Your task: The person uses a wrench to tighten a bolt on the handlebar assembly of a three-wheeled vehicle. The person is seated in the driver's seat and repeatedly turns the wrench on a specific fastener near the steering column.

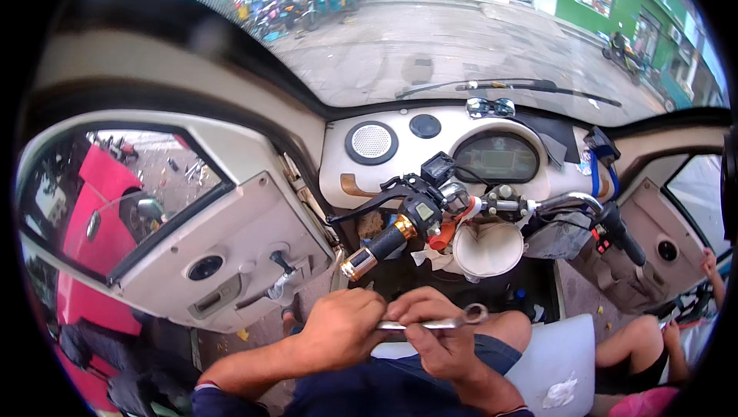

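Ring-end wrench (442,325), likely rigid, slick; best held mid-shank. Your right hand (447,346) pinches it; your left hand (340,326), at 9 o'clock, curls, grip unclear.

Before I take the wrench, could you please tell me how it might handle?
The wrench should feel stiff and perhaps heavy for its size, since it looks like solid metal. Its shiny surface may be slightly slippery.

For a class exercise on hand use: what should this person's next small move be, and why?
Probably ease the left hand off the wrench: it curls around one end, while the right hand grips farther along and could likely hold it alone, with the ring end sticking out.
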Demonstrator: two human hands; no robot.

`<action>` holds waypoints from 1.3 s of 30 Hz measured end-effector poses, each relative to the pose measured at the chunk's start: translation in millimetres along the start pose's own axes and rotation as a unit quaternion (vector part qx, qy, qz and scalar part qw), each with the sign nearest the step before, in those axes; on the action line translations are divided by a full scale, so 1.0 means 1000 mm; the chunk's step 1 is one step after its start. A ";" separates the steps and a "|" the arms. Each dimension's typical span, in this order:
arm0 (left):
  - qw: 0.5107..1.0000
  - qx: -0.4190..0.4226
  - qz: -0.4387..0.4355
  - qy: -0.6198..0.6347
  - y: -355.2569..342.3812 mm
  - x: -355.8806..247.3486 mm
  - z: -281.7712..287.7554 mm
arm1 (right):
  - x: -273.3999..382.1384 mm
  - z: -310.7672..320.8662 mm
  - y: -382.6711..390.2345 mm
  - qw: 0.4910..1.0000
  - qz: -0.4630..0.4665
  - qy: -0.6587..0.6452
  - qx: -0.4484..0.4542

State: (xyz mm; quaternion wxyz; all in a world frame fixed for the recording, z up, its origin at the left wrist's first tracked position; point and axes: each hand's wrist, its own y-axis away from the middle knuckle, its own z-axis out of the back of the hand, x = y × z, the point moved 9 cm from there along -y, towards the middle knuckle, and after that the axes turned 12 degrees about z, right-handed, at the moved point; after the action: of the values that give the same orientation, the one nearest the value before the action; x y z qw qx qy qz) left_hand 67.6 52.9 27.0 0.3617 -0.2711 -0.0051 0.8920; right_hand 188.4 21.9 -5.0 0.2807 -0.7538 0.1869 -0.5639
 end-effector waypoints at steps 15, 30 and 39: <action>0.895 -0.340 0.033 0.287 -0.039 0.061 0.045 | -0.156 -0.023 -0.072 0.806 -0.060 -0.549 -0.212; 0.894 -0.442 -0.002 0.076 -0.041 0.035 0.044 | -0.169 -0.011 -0.063 0.866 -0.082 -0.444 -0.214; 0.904 -0.422 -0.011 0.067 -0.039 0.039 0.041 | -0.160 -0.019 -0.070 0.845 -0.066 -0.501 -0.173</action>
State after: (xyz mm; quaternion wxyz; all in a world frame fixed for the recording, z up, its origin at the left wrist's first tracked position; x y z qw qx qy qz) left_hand 49.9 114.8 51.4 0.2221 -0.4579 -0.3599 0.7820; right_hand 120.4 167.7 -75.7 0.1629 -0.9808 0.0650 -0.0855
